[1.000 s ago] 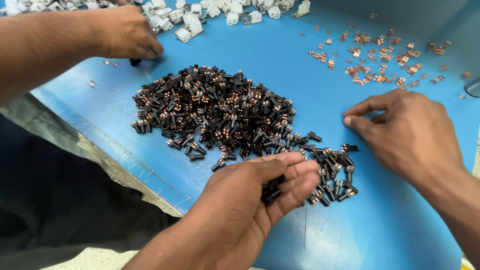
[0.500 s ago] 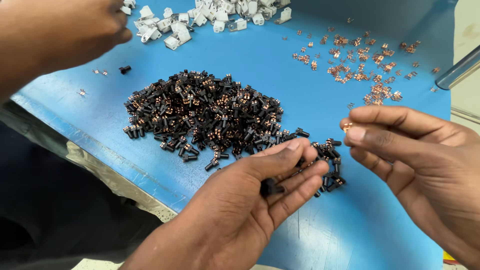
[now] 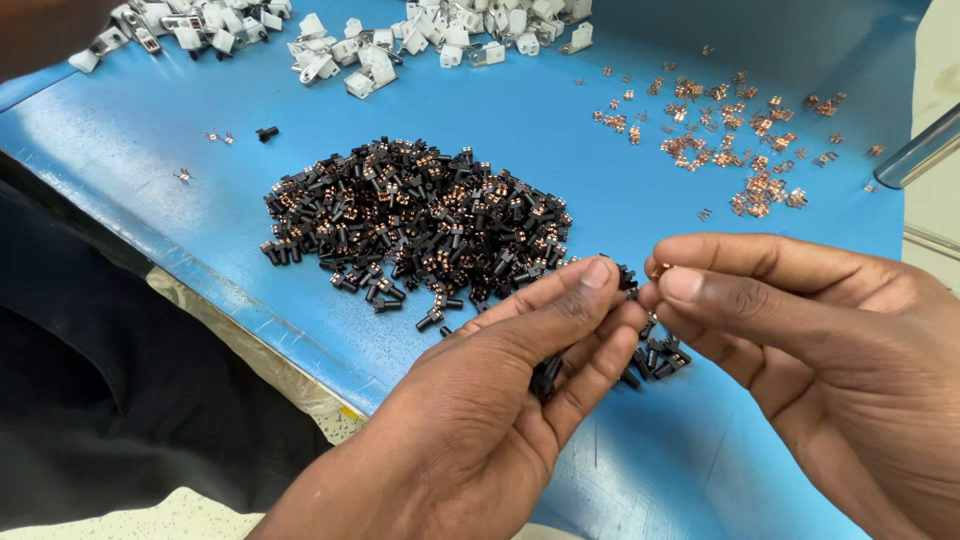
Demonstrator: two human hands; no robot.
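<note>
The fingers of the left hand are pressed together, thumb against forefinger, pinching a small black part at their tips; a second black part sits tucked between the lower fingers and the palm. Just right of them, the right hand closes thumb and forefinger on a tiny copper clip, held almost touching the pinched black part. Both hands hover above the near right part of the blue table.

Under the hands lie a few loose black parts, the tail of a large heap of black parts with copper inserts that spreads left and farther away in the middle of the table. Bare blue surface rings the heap on the left and far sides, with only a stray black piece and a couple of copper bits there. Far right, a scatter of copper clips lies well apart from the heap. Along the far edge runs a row of white plastic housings. The table's near edge cuts diagonally from far left to near centre, close beside the heap's left rim. A metal rail slants at the right edge. Another person's hand shows at the far left corner.
</note>
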